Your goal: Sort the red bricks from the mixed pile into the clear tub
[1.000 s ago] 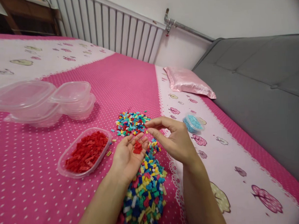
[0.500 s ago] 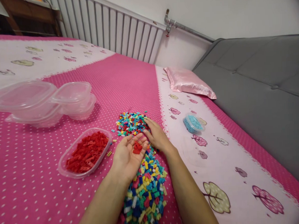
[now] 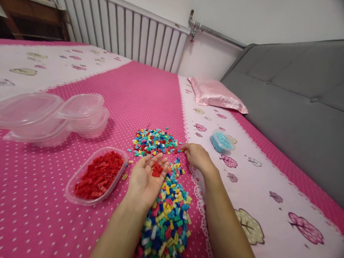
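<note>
My left hand [image 3: 147, 177] lies palm up and slightly cupped, with a few small red building bricks [image 3: 157, 169] resting on it. At the right edge of a mixed pile of small coloured bricks [image 3: 152, 141] is my right hand [image 3: 198, 156]. Its fingers are bent and drawn together at the tips; whether a brick is between them I cannot make out. A longer pile of mixed bricks [image 3: 167, 220] spreads below and between my forearms. Left of my left hand, a clear plastic tub [image 3: 70, 196] holds many red bricks [image 3: 101, 174].
A small clear box of light blue bricks [image 3: 221, 142] sits on the right. Stacked clear containers [image 3: 82, 114] stand at the left. The pink dotted bedspread [image 3: 28, 181] lies under everything. Beyond are a pink pillow [image 3: 216, 94], a grey headboard [image 3: 295, 78] and a radiator [image 3: 128, 32].
My right hand has moved right, off the middle of the upper pile to its right edge, and its fingers have drawn together. My left hand stays in place with the red bricks.
</note>
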Demonstrator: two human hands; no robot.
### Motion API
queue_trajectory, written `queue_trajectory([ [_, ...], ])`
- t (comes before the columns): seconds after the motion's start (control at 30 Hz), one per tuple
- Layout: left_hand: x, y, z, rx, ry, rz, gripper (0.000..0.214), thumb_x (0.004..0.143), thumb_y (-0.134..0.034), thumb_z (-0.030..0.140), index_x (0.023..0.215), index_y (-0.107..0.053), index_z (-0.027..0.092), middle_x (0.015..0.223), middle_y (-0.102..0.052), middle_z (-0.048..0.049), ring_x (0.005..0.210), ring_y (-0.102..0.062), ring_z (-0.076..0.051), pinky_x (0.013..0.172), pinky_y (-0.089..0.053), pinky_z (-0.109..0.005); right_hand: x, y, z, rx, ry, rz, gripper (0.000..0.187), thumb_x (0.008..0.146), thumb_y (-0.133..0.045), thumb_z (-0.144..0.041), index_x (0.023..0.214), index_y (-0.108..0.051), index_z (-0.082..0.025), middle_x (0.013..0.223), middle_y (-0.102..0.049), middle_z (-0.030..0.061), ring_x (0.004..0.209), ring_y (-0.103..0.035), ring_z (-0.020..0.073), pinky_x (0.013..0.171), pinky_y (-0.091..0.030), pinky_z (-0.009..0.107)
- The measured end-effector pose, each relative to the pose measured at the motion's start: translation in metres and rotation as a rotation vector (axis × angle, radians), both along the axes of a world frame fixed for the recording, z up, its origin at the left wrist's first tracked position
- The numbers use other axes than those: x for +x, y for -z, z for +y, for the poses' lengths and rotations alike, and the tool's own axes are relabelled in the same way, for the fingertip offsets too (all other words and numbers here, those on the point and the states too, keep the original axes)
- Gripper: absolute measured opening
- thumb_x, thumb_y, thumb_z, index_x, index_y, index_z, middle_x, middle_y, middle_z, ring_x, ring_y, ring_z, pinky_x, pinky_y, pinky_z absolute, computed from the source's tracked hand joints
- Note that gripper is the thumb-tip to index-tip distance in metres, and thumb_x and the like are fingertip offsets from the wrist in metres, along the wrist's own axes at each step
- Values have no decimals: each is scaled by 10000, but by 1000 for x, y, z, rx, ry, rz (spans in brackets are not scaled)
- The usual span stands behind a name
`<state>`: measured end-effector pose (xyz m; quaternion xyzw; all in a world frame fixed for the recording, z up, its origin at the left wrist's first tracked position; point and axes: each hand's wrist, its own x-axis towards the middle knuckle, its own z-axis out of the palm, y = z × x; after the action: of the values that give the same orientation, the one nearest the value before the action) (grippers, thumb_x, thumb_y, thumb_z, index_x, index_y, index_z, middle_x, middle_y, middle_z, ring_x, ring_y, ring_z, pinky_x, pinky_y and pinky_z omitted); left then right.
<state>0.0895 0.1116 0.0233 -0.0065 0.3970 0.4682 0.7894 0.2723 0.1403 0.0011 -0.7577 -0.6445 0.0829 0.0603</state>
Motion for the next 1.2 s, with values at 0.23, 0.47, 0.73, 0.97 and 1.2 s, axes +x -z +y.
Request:
queue_trajectory([
  [0.23,0,0,1,-8,0,-9,243,905,-384,193,930,-593,73,783,-603,-107,671,-602,-131,586,-553,-216,1,-7,-2,-3,120,7,323,852,-435,-188,1031,-698,-245,1091,-697,72,1049,-621,250,823,-471,333],
  [0.47,1,-1,0,-12,-1,-14,233,899,-389,193,909,-600,95,790,-604,-103,680,-603,-134,583,-552,-222,-5,2,5,113,-87,163,273,815,-535,-159,1030,-688,-230,1096,-696,30,1039,-612,168,925,-428,264],
  [0.73,1,-3,-1,3,8,-12,229,893,-389,182,911,-592,79,772,-598,-101,665,-597,-131,574,-545,-214,-14,13,7,111,-73,65,258,808,-509,-133,986,-682,-206,1032,-688,68,1003,-604,197,864,-440,295],
  [0.97,0,-3,-1,-2,9,-11,227,896,-382,182,903,-589,90,788,-597,-100,679,-601,-130,579,-547,-212,-12,9,6,120,-43,133,175,782,-524,-139,887,-650,-203,944,-694,43,884,-616,180,752,-428,266],
  [1.2,0,-2,-1,-1,-2,-8,228,895,-390,184,889,-594,83,776,-599,-103,671,-600,-133,580,-549,-216,-6,1,3,148,116,122,170,793,-517,-183,911,-633,-219,951,-700,51,902,-626,208,739,-430,290],
])
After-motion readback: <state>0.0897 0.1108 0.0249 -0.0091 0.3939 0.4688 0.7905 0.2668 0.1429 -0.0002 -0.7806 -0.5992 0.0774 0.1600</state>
